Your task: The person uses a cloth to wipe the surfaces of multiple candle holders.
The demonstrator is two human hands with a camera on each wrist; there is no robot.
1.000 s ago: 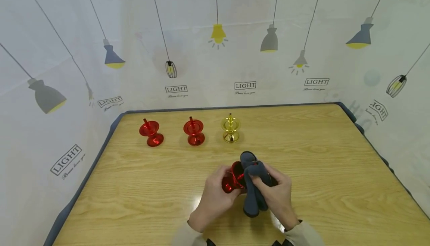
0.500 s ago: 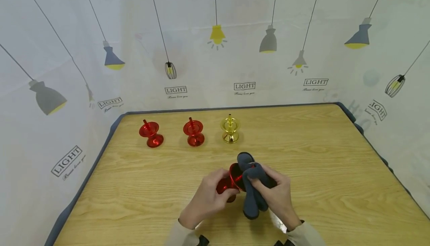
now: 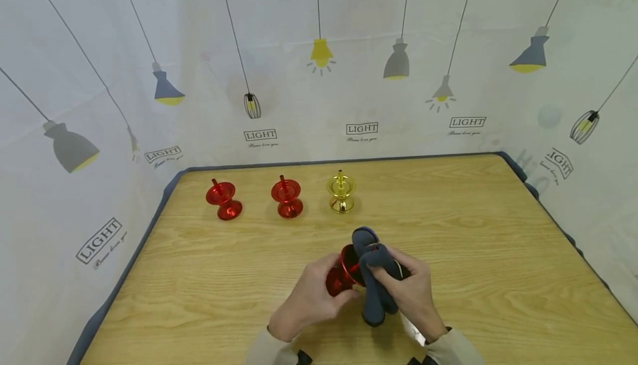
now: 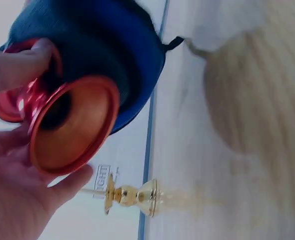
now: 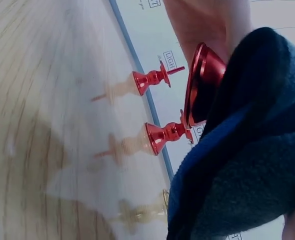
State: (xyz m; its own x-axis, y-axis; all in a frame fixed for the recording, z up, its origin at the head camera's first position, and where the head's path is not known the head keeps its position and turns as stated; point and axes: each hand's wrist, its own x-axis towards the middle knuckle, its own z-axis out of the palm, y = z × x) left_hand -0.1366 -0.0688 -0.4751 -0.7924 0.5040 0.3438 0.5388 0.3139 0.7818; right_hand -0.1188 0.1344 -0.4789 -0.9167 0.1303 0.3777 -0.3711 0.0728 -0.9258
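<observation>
My left hand [image 3: 310,293] grips a shiny red candle holder [image 3: 338,281] by its foot and stem, tipped sideways with its dish facing right. In the left wrist view the hollow underside of its foot [image 4: 80,127] shows, with fingers and thumb around it. A bunched dark blue-grey cloth [image 3: 374,284] is pinched between the thumb and fingers of my right hand [image 3: 412,286]. The cloth presses up to the dish and covers the spike's tip. From the right wrist, the folded cloth [image 5: 257,145] overlaps the holder's red foot or dish [image 5: 207,82].
Along the back of the wooden table [image 3: 448,232] stand two red candle holders, the left one [image 3: 223,200] and the middle one [image 3: 287,196], then a gold one [image 3: 341,193]. A white printed curtain [image 3: 359,93] hangs behind, with a blue edge at the table.
My left hand has shifted slightly left and turned the red candle holder in its grip. The right hand and cloth stay nearly in place at the dish. The standing holders have not moved.
</observation>
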